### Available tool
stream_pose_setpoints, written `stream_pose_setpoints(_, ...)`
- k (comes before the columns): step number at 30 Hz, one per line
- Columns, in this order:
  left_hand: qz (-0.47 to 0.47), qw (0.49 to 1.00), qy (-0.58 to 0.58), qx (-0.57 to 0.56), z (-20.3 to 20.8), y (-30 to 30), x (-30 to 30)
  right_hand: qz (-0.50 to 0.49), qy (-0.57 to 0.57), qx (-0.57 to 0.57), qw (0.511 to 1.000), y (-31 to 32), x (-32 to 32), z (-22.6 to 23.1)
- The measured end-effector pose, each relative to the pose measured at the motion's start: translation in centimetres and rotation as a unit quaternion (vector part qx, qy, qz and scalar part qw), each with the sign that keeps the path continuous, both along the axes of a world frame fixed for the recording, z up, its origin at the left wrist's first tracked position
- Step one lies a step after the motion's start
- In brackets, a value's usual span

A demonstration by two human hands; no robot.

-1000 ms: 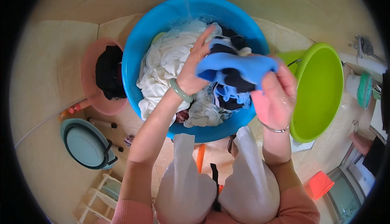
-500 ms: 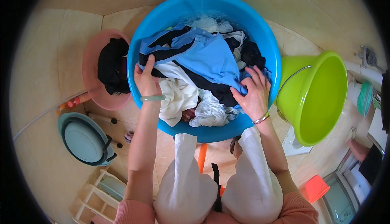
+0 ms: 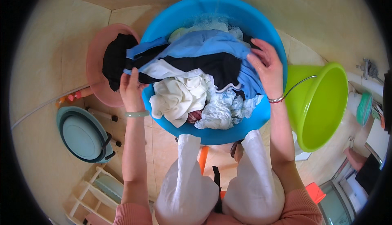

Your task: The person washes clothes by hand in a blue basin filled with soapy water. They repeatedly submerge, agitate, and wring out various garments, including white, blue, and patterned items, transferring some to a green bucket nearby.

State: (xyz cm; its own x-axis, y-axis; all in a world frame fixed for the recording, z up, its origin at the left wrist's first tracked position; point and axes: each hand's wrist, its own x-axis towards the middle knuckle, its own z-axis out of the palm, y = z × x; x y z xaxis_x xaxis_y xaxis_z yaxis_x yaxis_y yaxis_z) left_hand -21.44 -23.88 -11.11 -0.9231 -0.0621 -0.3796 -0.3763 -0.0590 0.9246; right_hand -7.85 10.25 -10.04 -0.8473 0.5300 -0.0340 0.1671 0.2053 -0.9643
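Note:
A large blue basin (image 3: 212, 137) stands before my knees, full of wet clothes. Across the pile stretches a blue, black and white garment (image 3: 204, 47), lifted at its left end. My left hand (image 3: 132, 90) pinches that end out over the basin's left rim. At the other side, my right hand (image 3: 267, 66) grips the garment's blue edge between curled fingers and thumb; the exact hold is partly hidden. Below the garment lie a cream-white cloth (image 3: 175, 100) and a pale, patterned crumpled piece (image 3: 222, 110). Thin water falls into the basin's far side.
A pink basin (image 3: 94, 62) with black clothing (image 3: 116, 57) sits at left. Nearer are stacked grey-blue basins (image 3: 83, 137) and a cream rack (image 3: 92, 188). A lime-green bucket (image 3: 322, 106) leans at right. A person's arm (image 3: 355, 158) shows at far right.
My left hand has drawn the garment's end leftward past the rim. My right hand has moved up and right, spreading the garment wider. The whole view has shifted slightly.

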Motion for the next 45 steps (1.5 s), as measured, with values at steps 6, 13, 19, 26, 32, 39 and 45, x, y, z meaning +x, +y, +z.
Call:
stream_pose_setpoints(6, -0.192, 0.799, 0.266, -0.504, 1.1, 0.8, 1.7, 0.063, -0.201, 0.283, 0.936, -1.6, 3.7, -5.9)
stream_pose_setpoints(13, -0.345, 0.812, 0.348, -0.318, 4.2, 9.5, 0.8, 0.041, -0.211, 0.149, 0.965, -3.8, 4.0, 0.1)
stream_pose_setpoints(19, -0.453, 0.806, 0.311, -0.219, 0.6, 13.3, -1.1, 0.122, -0.041, 0.216, 0.968, -2.5, 1.1, 6.4)
stream_pose_setpoints(26, -0.292, 0.856, 0.376, -0.202, 1.6, 12.2, -5.4, 0.111, 0.069, 0.335, 0.933, -0.9, -5.9, 1.5)
stream_pose_setpoints(32, -0.387, 0.719, 0.402, -0.415, -1.6, 10.9, -4.9, 0.134, -0.021, 0.346, 0.928, -0.1, -7.9, -5.4)
stream_pose_setpoints(39, -0.439, 0.591, 0.407, -0.541, -7.5, 12.7, -4.9, 0.166, -0.115, 0.325, 0.924, -1.6, -10.1, -10.0)
stream_pose_setpoints(45, -0.480, 0.581, 0.308, -0.581, -10.4, 14.8, -6.7, 0.227, -0.211, 0.379, 0.872, -0.2, -13.8, -13.8)
